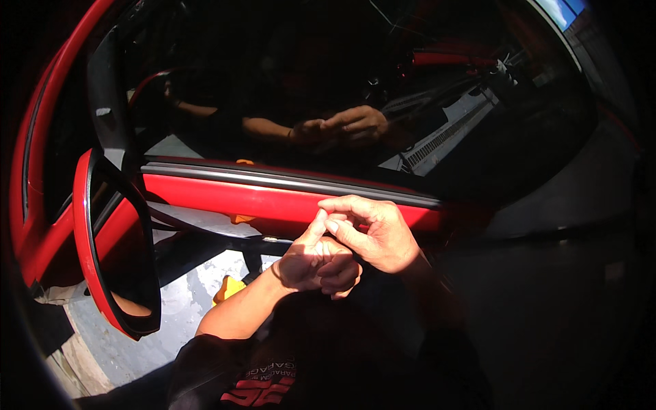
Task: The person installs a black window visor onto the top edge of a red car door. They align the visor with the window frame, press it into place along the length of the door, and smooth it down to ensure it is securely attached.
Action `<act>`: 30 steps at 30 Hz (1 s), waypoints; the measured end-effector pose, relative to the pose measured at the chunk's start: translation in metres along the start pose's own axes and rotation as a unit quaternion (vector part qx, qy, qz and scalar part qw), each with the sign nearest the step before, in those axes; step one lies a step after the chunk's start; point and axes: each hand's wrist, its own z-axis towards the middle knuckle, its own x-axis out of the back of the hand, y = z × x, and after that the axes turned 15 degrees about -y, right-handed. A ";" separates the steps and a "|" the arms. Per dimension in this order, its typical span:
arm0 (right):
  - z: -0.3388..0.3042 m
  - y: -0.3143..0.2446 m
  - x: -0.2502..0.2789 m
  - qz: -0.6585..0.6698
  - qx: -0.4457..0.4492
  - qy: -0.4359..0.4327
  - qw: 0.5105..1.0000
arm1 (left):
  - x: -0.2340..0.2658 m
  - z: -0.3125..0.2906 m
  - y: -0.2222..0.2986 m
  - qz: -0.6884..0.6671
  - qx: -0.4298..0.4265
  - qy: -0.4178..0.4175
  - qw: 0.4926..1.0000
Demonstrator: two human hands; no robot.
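Note:
In front of a red car door [273,203], my two hands meet at the fingertips. My left hand [316,265] has one finger pointing up and the others curled in toward the palm. My right hand [383,238] comes from the right, thumb and forefinger bent in a pinch around the tip of that raised finger. Any small thing between the fingertips is too small to make out. Just beyond them are the dark side window [225,96] and the black trim strip [294,183] along its lower edge. The window glass reflects my hands.
The red-rimmed side mirror [85,225] juts out at the left. Something yellow [229,290] is low down beside my left forearm, over sunlit grey ground [184,301]. Deep shadow covers the right side.

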 end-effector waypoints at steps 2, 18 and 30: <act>-0.003 -0.007 0.018 -0.076 0.039 0.043 0.995 | 0.000 -0.004 0.002 -0.016 0.025 0.044 0.999; 0.054 -0.258 0.239 -0.598 -0.090 0.198 0.772 | 0.020 -0.018 -0.003 0.170 -0.036 0.083 0.981; 0.066 -0.259 0.256 -0.506 0.038 0.008 0.861 | 0.082 0.002 0.024 0.225 -0.098 0.213 0.946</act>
